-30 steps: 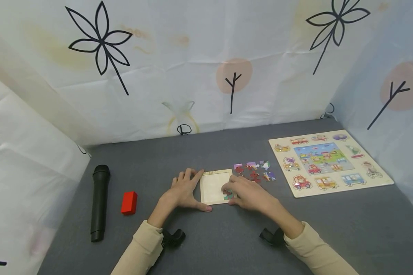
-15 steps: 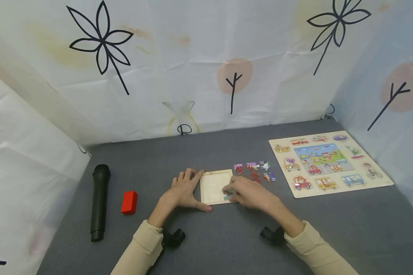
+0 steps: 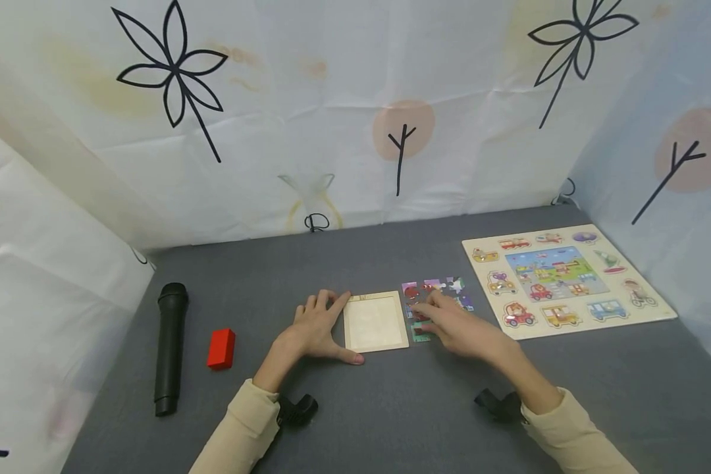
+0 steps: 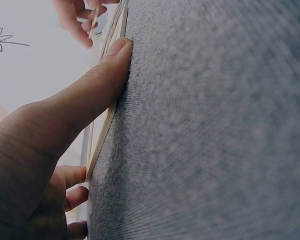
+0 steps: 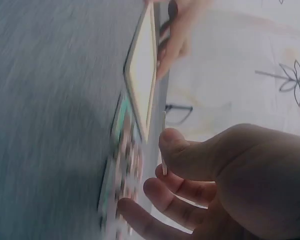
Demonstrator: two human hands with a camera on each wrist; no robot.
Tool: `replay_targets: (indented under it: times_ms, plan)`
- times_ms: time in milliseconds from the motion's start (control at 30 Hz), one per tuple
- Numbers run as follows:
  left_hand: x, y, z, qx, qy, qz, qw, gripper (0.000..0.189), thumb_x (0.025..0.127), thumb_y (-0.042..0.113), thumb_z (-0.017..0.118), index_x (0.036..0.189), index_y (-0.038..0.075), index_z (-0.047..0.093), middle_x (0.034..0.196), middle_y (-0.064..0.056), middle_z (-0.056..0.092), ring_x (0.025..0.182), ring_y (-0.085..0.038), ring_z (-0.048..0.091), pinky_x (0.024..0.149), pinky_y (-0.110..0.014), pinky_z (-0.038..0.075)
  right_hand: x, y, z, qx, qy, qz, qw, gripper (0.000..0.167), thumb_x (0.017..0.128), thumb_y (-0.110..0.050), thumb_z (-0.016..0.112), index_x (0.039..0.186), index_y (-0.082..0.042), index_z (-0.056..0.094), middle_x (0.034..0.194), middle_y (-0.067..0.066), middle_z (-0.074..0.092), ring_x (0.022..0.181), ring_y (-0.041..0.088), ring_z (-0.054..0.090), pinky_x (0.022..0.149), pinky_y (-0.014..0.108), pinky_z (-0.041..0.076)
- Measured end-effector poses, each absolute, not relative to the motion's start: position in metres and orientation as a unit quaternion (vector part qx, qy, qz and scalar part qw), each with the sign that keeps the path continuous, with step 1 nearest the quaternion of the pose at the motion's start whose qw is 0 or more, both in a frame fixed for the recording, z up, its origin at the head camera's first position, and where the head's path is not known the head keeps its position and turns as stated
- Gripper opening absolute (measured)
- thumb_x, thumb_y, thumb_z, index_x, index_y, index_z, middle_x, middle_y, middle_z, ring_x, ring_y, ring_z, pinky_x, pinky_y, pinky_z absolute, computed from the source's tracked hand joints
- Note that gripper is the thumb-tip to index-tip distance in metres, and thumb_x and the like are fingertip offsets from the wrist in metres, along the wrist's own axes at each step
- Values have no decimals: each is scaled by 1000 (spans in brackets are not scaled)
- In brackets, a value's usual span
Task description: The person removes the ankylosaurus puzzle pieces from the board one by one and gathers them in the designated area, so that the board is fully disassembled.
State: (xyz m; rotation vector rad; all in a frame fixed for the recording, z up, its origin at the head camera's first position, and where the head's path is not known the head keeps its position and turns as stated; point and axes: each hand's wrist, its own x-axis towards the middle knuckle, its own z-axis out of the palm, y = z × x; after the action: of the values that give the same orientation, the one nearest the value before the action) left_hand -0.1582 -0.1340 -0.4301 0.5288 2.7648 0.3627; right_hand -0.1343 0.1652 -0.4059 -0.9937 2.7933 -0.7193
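A small square wooden puzzle tray (image 3: pixel 374 324) lies on the grey table, its floor bare. My left hand (image 3: pixel 316 334) rests along its left side, the thumb at the near left corner and the index finger reaching to the far left corner. To the right of the tray, my right hand (image 3: pixel 462 330) hovers over the jigsaw pieces (image 3: pixel 411 289) and pinches a thin puzzle piece (image 5: pixel 164 170), edge-on in the right wrist view. Its picture is hidden there. Under the fingertips, a green piece (image 3: pixel 421 336) shows; the hand covers part of the other pieces.
A large wooden picture puzzle board (image 3: pixel 559 273) lies at the right. On the left are a black microphone (image 3: pixel 172 349) and a red block (image 3: pixel 221 349). White printed cloth (image 3: pixel 343 131) stands along the table's back and sides.
My right hand has moved right, from the tray's near right corner to the pieces beside it. The piece seen in that corner has left the tray. My left hand has stayed put.
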Motion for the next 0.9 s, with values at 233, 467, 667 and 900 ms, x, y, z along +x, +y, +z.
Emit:
replay_targets:
  times_ms: [233,467,667,900]
  plan:
    - [-159,-134,-430,184,963,125,152,128,62,75,85,163,22,26,149,-12,37,126,-34,42,98,-52,37,-131,201,-403,-307,930,-199,35,32,98,-4,64,130,-6,65,104,4,58,86,11,47,76,30,44]
    - [-159,-134,-430,182,963,126,154,128,62,75,85,163,23,26,149,-12,37,125,-35,42,99,-52,37,-127,227,-407,-283,941,-179,45,32,97,-3,66,128,-12,68,94,-3,53,80,8,37,71,25,36]
    - [-159,-133,-432,185,963,124,154,128,62,75,84,163,22,26,149,-12,37,124,-33,42,96,-50,37,-124,233,-413,-281,943,-175,36,34,93,-2,71,125,-12,69,92,-4,52,78,6,36,70,24,36]
    - [-158,-134,-432,182,963,126,153,128,62,75,84,163,22,26,148,-12,37,124,-34,42,97,-51,37,-125,232,-413,-278,943,-178,42,34,92,-5,73,125,-13,69,93,-6,54,78,5,38,71,26,37]
